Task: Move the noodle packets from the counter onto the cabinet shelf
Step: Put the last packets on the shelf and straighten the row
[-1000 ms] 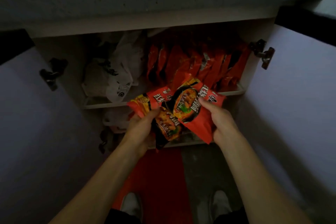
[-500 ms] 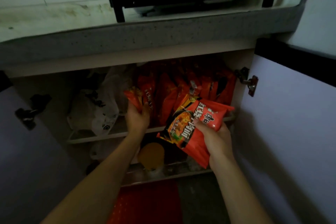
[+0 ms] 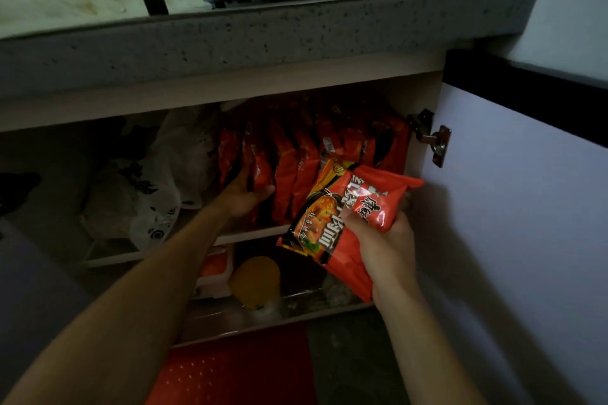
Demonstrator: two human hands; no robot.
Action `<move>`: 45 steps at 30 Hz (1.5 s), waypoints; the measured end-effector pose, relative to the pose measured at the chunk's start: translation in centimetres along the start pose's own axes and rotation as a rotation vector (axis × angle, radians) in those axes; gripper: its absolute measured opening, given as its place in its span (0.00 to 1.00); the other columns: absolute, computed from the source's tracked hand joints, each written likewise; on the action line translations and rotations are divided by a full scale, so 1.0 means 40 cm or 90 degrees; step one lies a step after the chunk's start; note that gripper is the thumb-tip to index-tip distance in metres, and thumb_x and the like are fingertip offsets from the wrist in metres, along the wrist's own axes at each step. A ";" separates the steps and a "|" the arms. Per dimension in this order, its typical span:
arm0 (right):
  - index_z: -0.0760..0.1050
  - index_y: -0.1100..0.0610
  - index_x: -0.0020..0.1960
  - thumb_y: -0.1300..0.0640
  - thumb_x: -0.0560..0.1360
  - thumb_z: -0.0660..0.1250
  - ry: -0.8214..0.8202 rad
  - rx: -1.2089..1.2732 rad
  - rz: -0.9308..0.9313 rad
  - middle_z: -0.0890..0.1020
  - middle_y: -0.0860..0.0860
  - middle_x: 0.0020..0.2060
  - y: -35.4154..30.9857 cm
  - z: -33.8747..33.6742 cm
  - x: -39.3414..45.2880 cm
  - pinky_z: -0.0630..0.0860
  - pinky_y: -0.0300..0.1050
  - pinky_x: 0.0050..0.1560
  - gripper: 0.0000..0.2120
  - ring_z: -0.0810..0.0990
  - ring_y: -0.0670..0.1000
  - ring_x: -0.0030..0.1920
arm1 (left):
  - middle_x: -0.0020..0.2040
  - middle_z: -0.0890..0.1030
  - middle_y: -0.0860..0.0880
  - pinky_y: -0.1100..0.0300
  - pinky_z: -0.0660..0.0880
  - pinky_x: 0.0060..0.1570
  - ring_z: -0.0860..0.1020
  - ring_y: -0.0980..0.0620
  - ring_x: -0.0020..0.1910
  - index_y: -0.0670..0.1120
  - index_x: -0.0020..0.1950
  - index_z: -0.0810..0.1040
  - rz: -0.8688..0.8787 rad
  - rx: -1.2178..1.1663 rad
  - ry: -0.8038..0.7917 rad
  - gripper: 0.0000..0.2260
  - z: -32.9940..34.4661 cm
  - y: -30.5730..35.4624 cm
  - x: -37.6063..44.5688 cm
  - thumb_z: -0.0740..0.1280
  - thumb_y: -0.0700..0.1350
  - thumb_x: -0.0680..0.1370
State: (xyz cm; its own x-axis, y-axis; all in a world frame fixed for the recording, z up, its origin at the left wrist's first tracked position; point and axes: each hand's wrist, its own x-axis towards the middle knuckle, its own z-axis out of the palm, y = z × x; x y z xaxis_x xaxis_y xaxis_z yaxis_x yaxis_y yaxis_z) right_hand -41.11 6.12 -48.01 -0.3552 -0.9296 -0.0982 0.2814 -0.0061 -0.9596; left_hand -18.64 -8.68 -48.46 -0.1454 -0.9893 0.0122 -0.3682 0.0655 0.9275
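Several red noodle packets (image 3: 309, 154) stand upright in a row on the upper cabinet shelf (image 3: 108, 258). My left hand (image 3: 241, 197) reaches into the cabinet and grips one red packet (image 3: 260, 171) at the left end of that row, the thumb curled on its front. My right hand (image 3: 386, 246) holds two or three more red and black noodle packets (image 3: 335, 227) in front of the shelf's right part, fingers curled round them.
White plastic bags (image 3: 154, 194) fill the shelf's left side. An orange-lidded jar (image 3: 255, 283) and a box sit on the lower shelf. The open right door (image 3: 513, 207) with its hinge (image 3: 434, 141) stands close by. The grey counter edge (image 3: 263, 36) overhangs above; a red mat (image 3: 237, 368) lies on the floor.
My left hand has carried its packet deeper onto the shelf, against the row's left end. My right hand with its packets has stayed about level. The view has tilted up slightly.
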 end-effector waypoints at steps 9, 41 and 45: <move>0.73 0.45 0.60 0.52 0.69 0.77 -0.099 -0.107 -0.049 0.81 0.42 0.51 -0.009 0.044 -0.039 0.76 0.40 0.44 0.22 0.81 0.43 0.50 | 0.67 0.74 0.49 0.66 0.71 0.58 0.73 0.53 0.65 0.47 0.75 0.64 0.058 0.040 0.096 0.30 0.002 0.032 -0.108 0.72 0.44 0.75; 0.75 0.48 0.57 0.51 0.76 0.70 -0.215 -0.274 -0.027 0.83 0.45 0.45 0.038 0.153 -0.047 0.81 0.46 0.51 0.11 0.84 0.43 0.42 | 0.77 0.60 0.46 0.56 0.60 0.72 0.60 0.52 0.74 0.45 0.80 0.47 0.122 0.170 0.069 0.35 -0.073 -0.072 -0.089 0.63 0.50 0.79; 0.75 0.49 0.56 0.51 0.76 0.70 -0.207 -0.263 -0.029 0.83 0.46 0.45 0.045 0.162 -0.035 0.82 0.45 0.49 0.10 0.84 0.44 0.43 | 0.79 0.55 0.46 0.49 0.54 0.77 0.55 0.47 0.78 0.49 0.80 0.43 0.078 0.227 0.038 0.35 -0.085 -0.084 -0.044 0.62 0.44 0.81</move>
State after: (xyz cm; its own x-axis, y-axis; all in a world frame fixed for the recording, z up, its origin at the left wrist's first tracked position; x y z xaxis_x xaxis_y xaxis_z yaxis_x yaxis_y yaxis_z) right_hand -34.32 5.04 -47.90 -0.0449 -0.9985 -0.0302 -0.1264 0.0356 -0.9913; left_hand -14.02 -7.62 -50.33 -0.1589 -0.9764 0.1460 -0.6494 0.2148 0.7295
